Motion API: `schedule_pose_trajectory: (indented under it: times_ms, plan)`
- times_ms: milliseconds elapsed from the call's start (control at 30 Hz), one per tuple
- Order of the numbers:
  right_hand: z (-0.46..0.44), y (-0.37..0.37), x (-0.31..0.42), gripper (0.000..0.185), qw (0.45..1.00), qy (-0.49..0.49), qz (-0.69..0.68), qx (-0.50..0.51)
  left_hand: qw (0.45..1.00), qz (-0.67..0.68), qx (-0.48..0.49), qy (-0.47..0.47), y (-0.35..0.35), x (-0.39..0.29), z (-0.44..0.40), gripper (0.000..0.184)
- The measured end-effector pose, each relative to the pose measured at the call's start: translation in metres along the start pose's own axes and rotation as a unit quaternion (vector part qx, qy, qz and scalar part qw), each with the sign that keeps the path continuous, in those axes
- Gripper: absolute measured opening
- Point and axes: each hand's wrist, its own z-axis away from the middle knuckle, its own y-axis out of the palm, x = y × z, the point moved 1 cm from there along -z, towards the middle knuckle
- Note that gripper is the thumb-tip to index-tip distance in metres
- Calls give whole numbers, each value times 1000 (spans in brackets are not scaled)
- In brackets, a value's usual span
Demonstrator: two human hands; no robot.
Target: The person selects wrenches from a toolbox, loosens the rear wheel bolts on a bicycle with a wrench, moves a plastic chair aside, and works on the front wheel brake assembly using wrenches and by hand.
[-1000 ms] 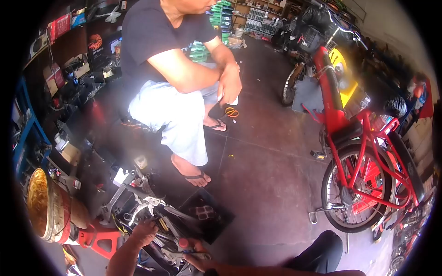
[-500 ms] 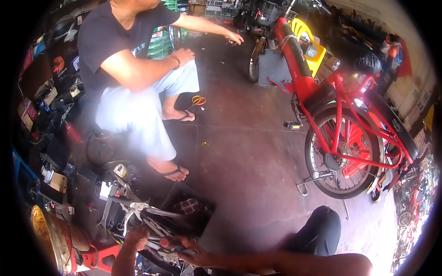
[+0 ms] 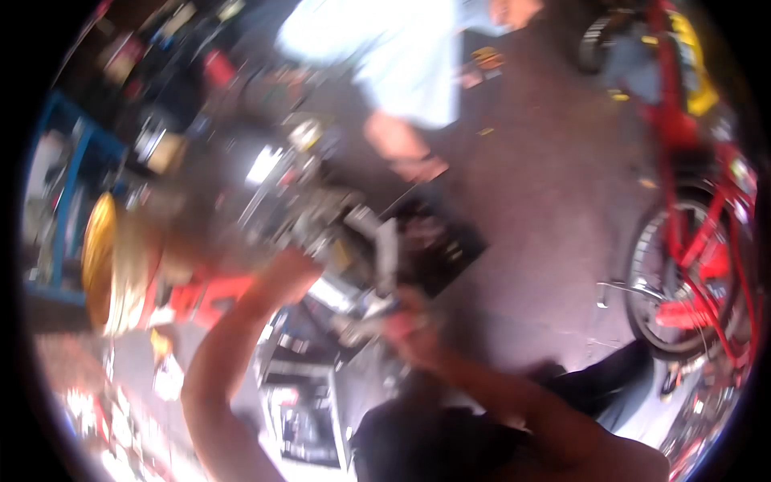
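Note:
Strong motion blur covers the view. My left hand (image 3: 295,271) reaches into a heap of metal hand tools (image 3: 321,213); its fingers are smeared and partly hidden among them. My right hand (image 3: 414,333) is curled at the near right side of the heap. A reddish patch shows at its fingers, possibly a handle, but the thing itself cannot be made out. Just beyond the right hand, a pale bent metal piece (image 3: 385,249) sticks up. Beside the heap lies a dark flat tray or mat (image 3: 442,241) with blurred things on it.
A seated person's leg (image 3: 409,80) and foot (image 3: 418,167) are beyond the tools. Orange-handled scissors (image 3: 487,58) lie on the floor. At right stands a red bicycle (image 3: 683,233). On the left are a red stool (image 3: 205,299), a yellow-rimmed round container (image 3: 100,261) and a blue frame (image 3: 76,153).
The view has swung down and left, so the tools and hands appear higher and nearer the middle. My hands are farther apart. The seated person's upper body has left the view.

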Motion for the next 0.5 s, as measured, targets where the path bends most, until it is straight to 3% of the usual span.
schedule_pose_trajectory:
  times_ms: [33,67,100,133,200,300,467,500]
  plan:
    - [3,-1,-5,49,999,3,-27,-28,992,19,-115,48,4,2,7,12]
    - [-7,-6,5,50,990,-36,134,-35,983,1,-182,34,-1,-9,10,9]
    - [-8,-7,11,51,990,-1,137,-28,983,51,-174,-10,-11,-22,19,11]
    - [-9,-7,19,52,989,28,143,-27,977,-58,-202,-18,-28,-33,30,16]
    - [-15,-9,27,53,988,59,138,-29,980,-66,-176,-73,-38,-34,50,21]
    - [-15,-12,28,53,984,49,171,-10,968,10,-134,-211,-11,-46,82,10]
    - [-16,-10,24,57,994,46,99,-32,876,228,-132,-404,38,-98,104,10]
    - [-19,-5,32,57,994,60,87,-29,855,248,-127,-438,47,-107,102,18]
